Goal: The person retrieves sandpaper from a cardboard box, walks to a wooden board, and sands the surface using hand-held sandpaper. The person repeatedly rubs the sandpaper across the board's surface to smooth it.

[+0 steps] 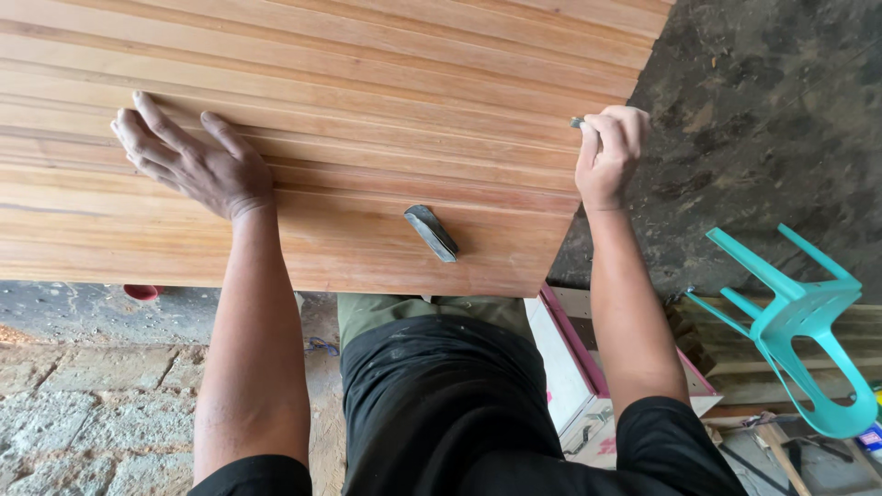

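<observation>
1. The wooden panel (367,138), made of long light-brown boards laid edge to edge with shallow grooves between them, fills the upper left of the head view; it lies flat in front of our body, and its near edge runs across just above our waist.
2. Our left hand (188,161) rests flat on the panel's left part, palm down, fingers spread and pointing away from us; it grips nothing.
3. Our right hand (608,147) is at the panel's right edge, fingers curled shut around a small dark object (577,121), of which only a tip shows beyond the knuckles. We cannot tell what that object is.
4. The two hands are well apart, one near each side of the panel, both arms stretched forward.
5. A small grey wedge-shaped piece (432,231) lies loose on the panel near its front edge, between our arms and touching neither hand.
6. To the right of the panel is dark, rough ground (763,138).
7. A turquoise plastic chair (799,321) lies tipped over at the far right, well apart from the panel.
8. Below the panel's near edge, a white box with pink trim (574,358) stands beside our right leg.
9. Grey paving stones (92,404) cover the floor on the left, and a bit of a red thing (142,291) peeks out from under the panel's edge.
</observation>
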Action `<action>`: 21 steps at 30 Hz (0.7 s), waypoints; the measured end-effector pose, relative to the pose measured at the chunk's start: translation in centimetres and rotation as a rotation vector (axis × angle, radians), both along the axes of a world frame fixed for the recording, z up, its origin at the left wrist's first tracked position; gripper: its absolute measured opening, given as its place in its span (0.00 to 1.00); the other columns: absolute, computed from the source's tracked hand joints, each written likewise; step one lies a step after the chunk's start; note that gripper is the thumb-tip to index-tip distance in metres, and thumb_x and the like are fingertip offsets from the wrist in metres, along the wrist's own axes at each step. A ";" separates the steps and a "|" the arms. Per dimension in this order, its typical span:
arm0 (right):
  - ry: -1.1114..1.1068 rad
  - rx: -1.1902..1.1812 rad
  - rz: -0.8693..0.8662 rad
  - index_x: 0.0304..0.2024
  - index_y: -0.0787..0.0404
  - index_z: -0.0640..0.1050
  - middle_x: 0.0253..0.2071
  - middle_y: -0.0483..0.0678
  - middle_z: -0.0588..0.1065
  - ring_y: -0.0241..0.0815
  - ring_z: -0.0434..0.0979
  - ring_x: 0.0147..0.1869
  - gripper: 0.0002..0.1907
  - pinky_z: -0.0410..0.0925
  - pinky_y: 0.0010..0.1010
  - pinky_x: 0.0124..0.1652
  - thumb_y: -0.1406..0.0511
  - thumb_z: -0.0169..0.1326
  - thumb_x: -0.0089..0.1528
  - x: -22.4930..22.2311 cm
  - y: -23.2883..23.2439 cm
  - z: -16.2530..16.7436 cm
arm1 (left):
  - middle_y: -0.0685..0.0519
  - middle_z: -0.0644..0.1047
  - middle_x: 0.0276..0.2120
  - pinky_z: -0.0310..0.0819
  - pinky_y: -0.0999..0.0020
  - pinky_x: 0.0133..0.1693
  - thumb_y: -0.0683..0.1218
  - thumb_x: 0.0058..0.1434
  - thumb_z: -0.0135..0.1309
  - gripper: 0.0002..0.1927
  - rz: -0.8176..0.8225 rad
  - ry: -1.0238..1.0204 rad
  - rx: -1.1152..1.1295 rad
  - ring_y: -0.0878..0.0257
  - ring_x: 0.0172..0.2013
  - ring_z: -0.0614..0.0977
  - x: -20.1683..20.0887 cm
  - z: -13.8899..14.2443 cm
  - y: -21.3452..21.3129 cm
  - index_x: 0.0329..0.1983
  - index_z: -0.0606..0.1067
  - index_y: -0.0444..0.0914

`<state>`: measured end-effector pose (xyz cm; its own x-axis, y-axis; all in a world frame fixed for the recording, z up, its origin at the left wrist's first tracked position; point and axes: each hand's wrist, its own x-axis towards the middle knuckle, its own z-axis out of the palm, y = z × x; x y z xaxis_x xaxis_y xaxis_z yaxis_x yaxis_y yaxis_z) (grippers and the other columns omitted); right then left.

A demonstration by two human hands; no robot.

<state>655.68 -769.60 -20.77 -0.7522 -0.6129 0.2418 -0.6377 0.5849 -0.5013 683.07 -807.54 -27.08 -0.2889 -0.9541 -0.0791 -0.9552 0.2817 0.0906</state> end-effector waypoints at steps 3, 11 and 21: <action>-0.066 -0.034 -0.038 0.38 0.66 0.78 0.41 0.52 0.73 0.51 0.72 0.48 0.02 0.67 0.43 0.48 0.75 0.58 0.65 1.0 -0.4 -1.8 | 0.43 0.53 0.78 0.43 0.39 0.78 0.65 0.79 0.36 0.34 -0.016 0.023 -0.005 0.46 0.79 0.52 0.2 0.0 0.0 0.81 0.53 0.46; -0.006 0.043 0.002 0.37 0.63 0.79 0.41 0.49 0.74 0.51 0.73 0.50 0.03 0.68 0.42 0.51 0.74 0.57 0.66 -0.7 2.5 -1.6 | 0.44 0.51 0.79 0.46 0.40 0.79 0.67 0.78 0.27 0.35 -0.033 -0.005 -0.013 0.46 0.80 0.51 0.6 -0.6 0.2 0.83 0.51 0.48; -0.123 0.029 -0.108 0.42 0.67 0.76 0.46 0.54 0.71 0.53 0.75 0.51 0.02 0.71 0.42 0.51 0.76 0.55 0.69 -2.5 9.3 0.9 | 0.43 0.50 0.79 0.48 0.39 0.78 0.70 0.76 0.22 0.37 -0.040 -0.011 -0.032 0.46 0.80 0.53 1.1 -1.7 -0.1 0.82 0.49 0.50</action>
<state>653.13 -760.34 -19.87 -0.8371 -0.5321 0.1271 -0.5050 0.6622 -0.5536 684.21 -807.60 -28.74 -0.3264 -0.9438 -0.0521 -0.9439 0.3226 0.0702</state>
